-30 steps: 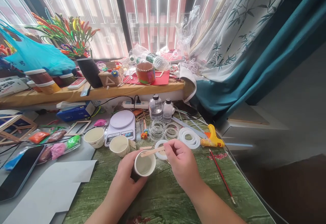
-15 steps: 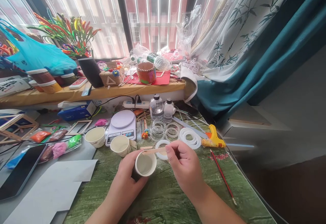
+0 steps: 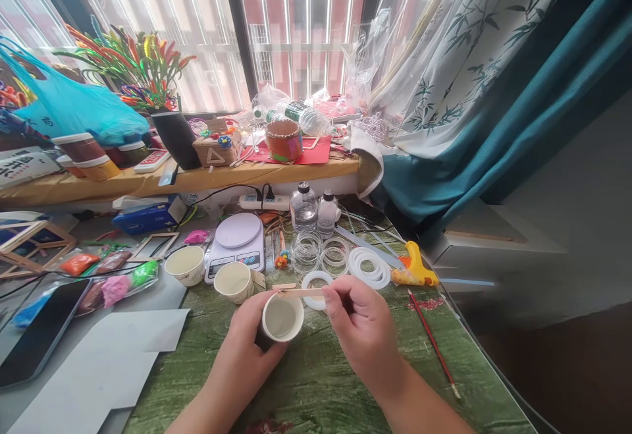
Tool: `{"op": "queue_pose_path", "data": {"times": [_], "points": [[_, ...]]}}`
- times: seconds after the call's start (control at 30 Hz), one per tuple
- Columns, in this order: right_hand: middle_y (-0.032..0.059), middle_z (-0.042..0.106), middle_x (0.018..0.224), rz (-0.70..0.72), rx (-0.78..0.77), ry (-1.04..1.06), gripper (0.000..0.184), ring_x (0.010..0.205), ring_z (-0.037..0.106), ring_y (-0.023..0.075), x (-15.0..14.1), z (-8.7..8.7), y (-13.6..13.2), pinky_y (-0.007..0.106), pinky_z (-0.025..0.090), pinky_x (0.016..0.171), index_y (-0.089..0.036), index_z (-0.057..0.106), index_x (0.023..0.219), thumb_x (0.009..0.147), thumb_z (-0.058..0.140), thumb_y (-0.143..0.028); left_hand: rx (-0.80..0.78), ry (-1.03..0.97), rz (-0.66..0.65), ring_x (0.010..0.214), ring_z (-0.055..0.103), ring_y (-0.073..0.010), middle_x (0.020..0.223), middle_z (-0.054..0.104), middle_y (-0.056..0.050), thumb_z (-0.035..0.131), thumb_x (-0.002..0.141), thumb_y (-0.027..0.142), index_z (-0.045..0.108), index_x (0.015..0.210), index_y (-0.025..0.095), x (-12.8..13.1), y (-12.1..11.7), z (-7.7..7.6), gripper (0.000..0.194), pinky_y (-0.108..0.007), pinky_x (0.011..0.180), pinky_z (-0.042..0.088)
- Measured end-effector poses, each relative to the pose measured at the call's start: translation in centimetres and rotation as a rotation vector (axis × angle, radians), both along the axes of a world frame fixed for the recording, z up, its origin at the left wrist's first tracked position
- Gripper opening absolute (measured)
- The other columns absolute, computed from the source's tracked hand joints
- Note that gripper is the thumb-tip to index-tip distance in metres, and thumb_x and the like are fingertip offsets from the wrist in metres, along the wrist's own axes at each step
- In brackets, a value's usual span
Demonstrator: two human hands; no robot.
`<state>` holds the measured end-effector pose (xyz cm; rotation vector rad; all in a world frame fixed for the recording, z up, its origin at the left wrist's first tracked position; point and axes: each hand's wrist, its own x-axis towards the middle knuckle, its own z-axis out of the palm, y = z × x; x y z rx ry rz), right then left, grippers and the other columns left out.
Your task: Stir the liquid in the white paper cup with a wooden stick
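My left hand is wrapped round a small white paper cup, tilted so its open mouth faces me. My right hand pinches one end of a flat wooden stick, which lies across the cup's far rim. Both hands hover over the green patterned mat. A white ring mould lies just behind the cup.
Two more white cups stand to the left, in front of a white kitchen scale. Clear and white rings, two small bottles, a yellow glue gun and a red pencil lie to the right. A phone and grey paper sheets are at left.
My right hand has shifted slightly right and lower with the stick, which now lies flatter across the cup's rim. The left hand and cup have barely moved.
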<state>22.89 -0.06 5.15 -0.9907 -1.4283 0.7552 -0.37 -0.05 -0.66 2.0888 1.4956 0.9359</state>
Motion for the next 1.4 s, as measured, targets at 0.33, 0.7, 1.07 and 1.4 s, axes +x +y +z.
{"op": "queue_pose_path", "data": {"times": [0.33, 0.7, 1.07, 1.4], "points": [[-0.0045, 0.046, 0.066, 0.095, 0.067, -0.343, 0.03, 0.061, 0.041, 0.0124, -0.6, -1.3, 1.2, 0.029, 0.029, 0.058, -0.022, 0.046, 0.071, 0.099, 0.056, -0.021, -0.048, -0.019, -0.03, 0.137, 0.063, -0.0367, 0.148, 0.068, -0.007, 0.074, 0.087, 0.02, 0.059, 0.144, 0.037, -0.4, 0.1, -0.4, 0.061, -0.057, 0.113, 0.054], [-0.0068, 0.043, 0.061, 0.164, -0.546, 0.23, 0.033, 0.059, 0.034, 0.0122, -1.2, -2.5, 2.3, 0.027, 0.026, 0.056, -0.021, 0.057, 0.073, 0.091, 0.069, -0.045, -0.005, -0.027, -0.011, 0.132, 0.067, -0.0371, 0.142, 0.071, -0.008, 0.076, 0.086, 0.022, 0.063, 0.14, 0.035, 0.0, -0.1, 0.0, 0.058, -0.056, 0.109, 0.057], [-0.006, 0.046, 0.063, 0.081, -0.405, 0.302, 0.036, 0.058, 0.036, 0.0121, -0.9, -0.8, 1.4, 0.028, 0.028, 0.054, -0.021, 0.059, 0.075, 0.095, 0.068, -0.049, -0.045, -0.011, -0.017, 0.138, 0.063, -0.0365, 0.149, 0.067, -0.008, 0.075, 0.089, 0.024, 0.059, 0.145, 0.036, -0.1, -0.1, -0.1, 0.06, -0.057, 0.113, 0.053], [-0.0033, 0.046, 0.066, 0.105, 0.099, -0.449, 0.034, 0.062, 0.039, 0.0145, -0.8, -1.3, 1.1, 0.032, 0.028, 0.06, -0.023, 0.044, 0.07, 0.102, 0.054, -0.024, -0.051, -0.023, -0.023, 0.139, 0.062, -0.0366, 0.148, 0.067, -0.008, 0.073, 0.089, 0.022, 0.06, 0.144, 0.035, -0.3, -0.1, -0.3, 0.058, -0.057, 0.114, 0.053]]}}
